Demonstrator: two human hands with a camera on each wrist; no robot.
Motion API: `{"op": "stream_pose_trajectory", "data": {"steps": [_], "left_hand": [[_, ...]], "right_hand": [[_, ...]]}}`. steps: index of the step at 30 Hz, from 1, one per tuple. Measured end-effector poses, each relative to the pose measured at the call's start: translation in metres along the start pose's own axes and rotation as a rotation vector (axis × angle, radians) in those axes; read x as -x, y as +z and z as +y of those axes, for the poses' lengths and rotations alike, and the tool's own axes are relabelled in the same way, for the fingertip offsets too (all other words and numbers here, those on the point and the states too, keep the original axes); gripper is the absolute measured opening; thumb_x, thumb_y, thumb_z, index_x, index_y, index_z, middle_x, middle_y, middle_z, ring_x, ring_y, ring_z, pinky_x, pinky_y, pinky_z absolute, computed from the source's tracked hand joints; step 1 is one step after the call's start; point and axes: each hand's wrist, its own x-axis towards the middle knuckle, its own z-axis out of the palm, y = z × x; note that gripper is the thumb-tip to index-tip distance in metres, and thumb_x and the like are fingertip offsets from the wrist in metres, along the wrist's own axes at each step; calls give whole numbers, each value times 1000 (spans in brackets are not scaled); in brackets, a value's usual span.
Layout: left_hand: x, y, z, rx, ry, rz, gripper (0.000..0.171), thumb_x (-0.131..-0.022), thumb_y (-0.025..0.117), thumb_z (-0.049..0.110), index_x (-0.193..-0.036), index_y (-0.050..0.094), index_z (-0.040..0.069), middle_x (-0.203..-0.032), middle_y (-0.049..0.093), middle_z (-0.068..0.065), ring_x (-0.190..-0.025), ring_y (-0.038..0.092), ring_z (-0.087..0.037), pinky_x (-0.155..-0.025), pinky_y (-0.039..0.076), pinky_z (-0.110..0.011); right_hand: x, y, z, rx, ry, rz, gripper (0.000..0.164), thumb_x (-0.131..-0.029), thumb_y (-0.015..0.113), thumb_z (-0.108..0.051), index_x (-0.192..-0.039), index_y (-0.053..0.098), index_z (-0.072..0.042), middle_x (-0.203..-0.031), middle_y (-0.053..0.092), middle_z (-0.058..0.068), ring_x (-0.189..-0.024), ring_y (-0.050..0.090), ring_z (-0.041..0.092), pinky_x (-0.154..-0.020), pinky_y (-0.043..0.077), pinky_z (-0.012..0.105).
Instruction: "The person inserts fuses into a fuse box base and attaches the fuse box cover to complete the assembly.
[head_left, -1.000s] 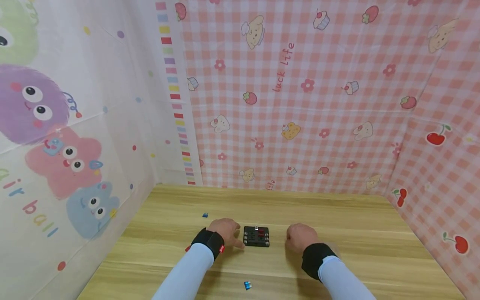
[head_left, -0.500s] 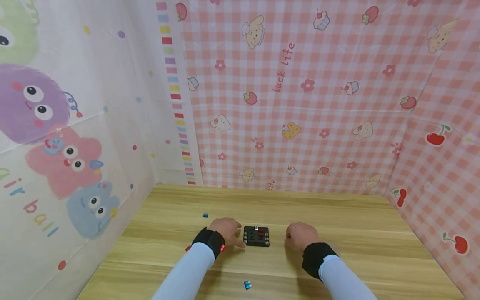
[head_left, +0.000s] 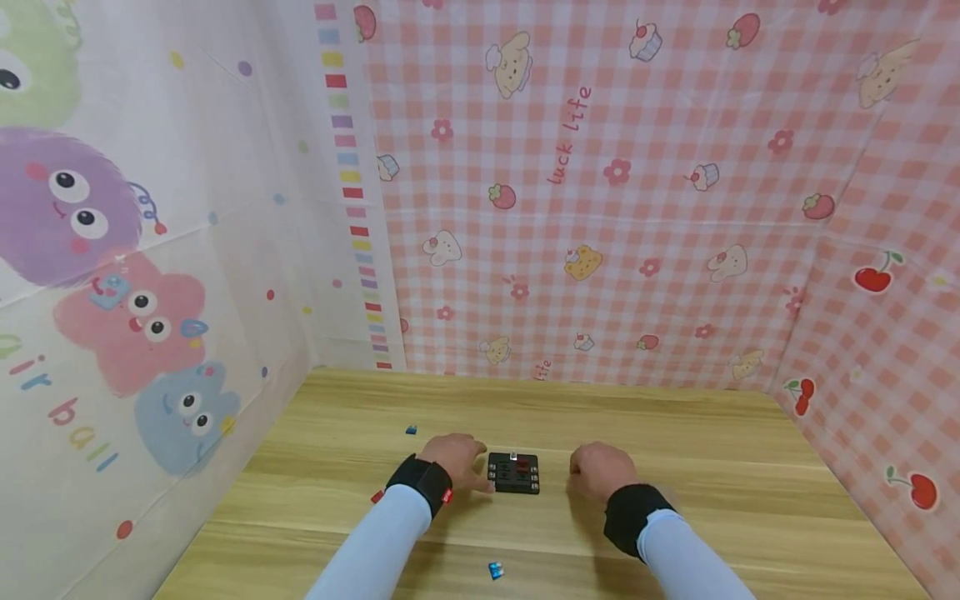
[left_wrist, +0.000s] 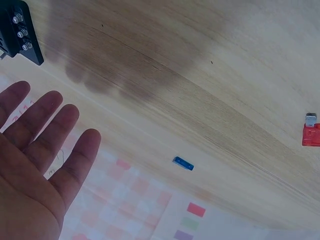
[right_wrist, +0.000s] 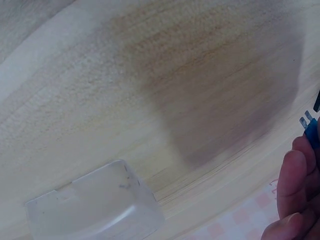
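A black fuse block (head_left: 513, 473), with red fuses seated in its upper right part, lies flat on the table between both hands. To its left, my left hand (head_left: 456, 461) has its fingers spread. Its thumb tip overlaps the block's lower left edge; whether it touches is unclear. In the left wrist view the straight fingers (left_wrist: 55, 120) hold nothing. My right hand (head_left: 602, 472) is a short way right of the block. It pinches a blue blade fuse (right_wrist: 311, 131), prongs pointing outward, in the right wrist view; the head view hides that fuse.
One blue blade fuse (head_left: 412, 430) lies behind the left hand, another blue fuse (head_left: 496, 570) near the front. A red fuse (left_wrist: 311, 134) lies by the left wrist. A clear plastic cover (right_wrist: 95, 205) sits on the table near the right wrist. Patterned cloth walls (head_left: 585, 192) surround the table.
The left hand has edged slightly right, its thumb now overlapping the block's edge. The right hand has shifted slightly left toward the block. The block and loose fuses stay put.
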Motion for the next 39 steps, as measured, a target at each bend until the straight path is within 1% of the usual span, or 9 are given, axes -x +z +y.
{"op": "stream_pose_trajectory", "data": {"steps": [12, 21, 29, 36, 39], "left_hand": [[2, -4, 2, 12, 2, 2, 71, -75, 79, 59, -129, 66, 15, -124, 67, -5, -116, 60, -24, -96, 48, -43], [-2, 0, 2, 9, 21, 17, 72, -75, 79, 59, -130, 66, 15, -123, 67, -4, -115, 61, -23, -95, 49, -42], [-4, -1, 3, 3, 32, 25, 72, -76, 79, 58, -131, 65, 15, -123, 67, -4, -114, 62, -23, -93, 50, -42], [-1, -5, 8, 17, 26, 2, 71, -77, 79, 56, -132, 64, 14, -124, 67, -5, -115, 61, -23, -95, 49, -41], [-1, -3, 8, 26, 28, 0, 70, -77, 79, 56, -132, 64, 14, -124, 67, -4, -115, 61, -22, -95, 49, -40]], "right_hand": [[-3, -4, -3, -20, 38, -33, 5, -85, 76, -12, -80, 74, -12, -77, 67, -2, -71, 57, 16, -72, 52, 39], [-6, -7, -8, -28, 12, -33, 6, -87, 75, -14, -85, 75, -9, -80, 68, -2, -71, 58, 15, -73, 52, 39], [-8, -14, -12, -44, 8, -42, 5, -87, 75, -13, -84, 75, -10, -80, 67, -2, -71, 57, 15, -73, 52, 38], [-9, -14, -15, -60, 15, -49, 4, -86, 76, -12, -82, 75, -13, -78, 66, -4, -70, 55, 14, -73, 51, 37], [-10, -14, -16, -66, 13, -50, 5, -86, 76, -13, -82, 75, -13, -77, 65, -4, -70, 54, 14, -73, 51, 37]]}}
